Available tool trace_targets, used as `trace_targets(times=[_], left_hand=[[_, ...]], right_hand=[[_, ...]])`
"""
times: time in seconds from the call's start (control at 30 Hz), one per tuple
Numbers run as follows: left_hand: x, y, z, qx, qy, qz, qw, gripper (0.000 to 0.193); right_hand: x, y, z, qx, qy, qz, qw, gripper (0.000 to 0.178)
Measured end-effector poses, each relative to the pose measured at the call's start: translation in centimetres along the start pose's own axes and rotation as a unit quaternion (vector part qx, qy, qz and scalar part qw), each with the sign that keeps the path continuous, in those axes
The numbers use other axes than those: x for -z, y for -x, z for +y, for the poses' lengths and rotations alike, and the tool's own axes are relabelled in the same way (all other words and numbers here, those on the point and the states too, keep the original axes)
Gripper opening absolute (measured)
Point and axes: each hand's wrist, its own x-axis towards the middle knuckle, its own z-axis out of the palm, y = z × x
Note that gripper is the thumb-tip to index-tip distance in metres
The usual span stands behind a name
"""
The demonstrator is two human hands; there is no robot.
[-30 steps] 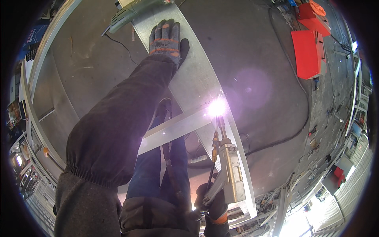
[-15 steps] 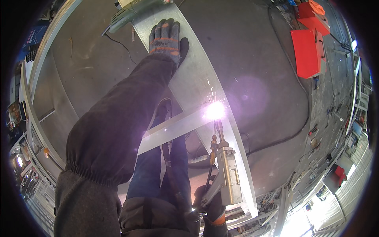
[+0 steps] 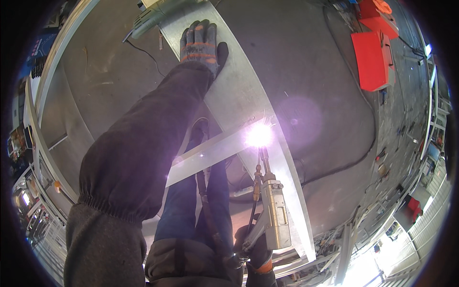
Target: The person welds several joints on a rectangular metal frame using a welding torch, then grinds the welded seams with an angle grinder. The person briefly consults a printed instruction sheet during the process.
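Note:
My left hand (image 3: 199,47), in a grey glove with orange marks, lies flat on a long, pale metal plate (image 3: 239,86). Its fingers are stretched out toward the far end. My right hand (image 3: 259,252), dark-gloved and partly hidden, grips a silver welding gun (image 3: 278,217) from below. The gun's nozzle points away from me at a glaring weld spot (image 3: 259,136). There a narrower metal strip (image 3: 203,160) meets the plate at an angle. Glare hides the joint itself. A thin feed tube (image 3: 256,189) runs alongside the nozzle.
Beyond my left hand, a grey-green power tool (image 3: 147,21) with a cord rests by the plate. Red boxes (image 3: 370,60) stand at the far right. A dark cable (image 3: 366,100) curves across the dark surface. A hose (image 3: 202,186) hangs over my legs.
The spray of sparks above the weld spot is shorter and leans differently. The welding gun has barely shifted, and my left hand stays flat on the plate. The whole view has moved slightly.

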Motion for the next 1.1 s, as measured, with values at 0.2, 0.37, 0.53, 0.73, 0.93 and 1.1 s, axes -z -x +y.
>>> trace_targets(times=[0.2, 0.37, 0.53, 0.73, 0.93, 1.1], left_hand=[[0.2, 0.1, 0.0, 0.000, 0.029, -0.008, 1.000, 0.062], [0.2, 0.3, 0.0, -0.004, 0.048, 0.011, 0.999, 0.061], [0.0, 0.4, -0.3, -0.022, 0.049, 0.028, 0.998, 0.059], [0.0, 0.5, -0.3, -0.023, 0.061, 0.040, 0.997, 0.060], [-0.2, 0.7, -0.4, -0.025, 0.068, 0.050, 0.996, 0.060], [-0.1, 0.8, -0.4, -0.024, 0.079, 0.048, 0.995, 0.061]], right_hand=[[0.1, 0.5, 3.0, 0.031, 0.004, 0.048, 0.998, 0.074], [0.3, 0.3, 4.9, 0.041, -0.003, 0.078, 0.996, 0.066], [-0.7, 1.9, 2.6, 0.001, -0.099, 0.063, 0.993, 0.059], [-1.2, 1.9, 0.9, 0.005, -0.171, 0.043, 0.984, 0.072], [-1.1, 0.2, 0.7, 0.040, -0.076, 0.044, 0.995, 0.086], [-2.8, -0.4, -1.1, 0.065, -0.059, 0.041, 0.995, 0.085]])
